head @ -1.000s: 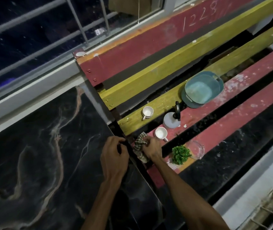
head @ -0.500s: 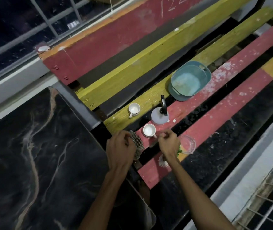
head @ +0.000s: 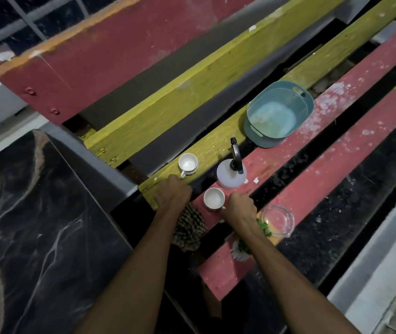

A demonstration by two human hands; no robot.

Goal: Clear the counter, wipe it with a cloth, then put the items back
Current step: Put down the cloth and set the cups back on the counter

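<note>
A: Hands first. What are they doing?

B: The left hand (head: 173, 194) is clenched around the top of a checked cloth (head: 189, 231), which hangs down from the fist over the near end of a red plank (head: 288, 150). The right hand (head: 240, 208) is curled at the handle of a white cup (head: 214, 198); its fingers (head: 234, 198) touch the handle side, but whether they have actually gripped it I cannot tell.

A: Where does that cup stand?

B: Upright on the red plank, between the two hands. A second cup (head: 188, 163) stands on the yellow plank (head: 216, 145), just beyond the left hand, handle pointing towards it.

A: And the rest of the things?

B: A white spray bottle (head: 231, 175) with a black trigger head is on the red plank, just past the nearer cup. Further along, a blue-grey basin (head: 279, 112) straddles the gap between the yellow and red planks. A clear glass bowl (head: 277, 220) lies on the nearest plank, beside the right wrist, and a green plant (head: 264, 229) is mostly hidden under that forearm.

A: The tabletop?

B: The dark marbled tabletop (head: 35, 225) is at the left, with nothing showing on the part in view. The cloth is off it, hanging in the gap between its edge and the planks.
</note>
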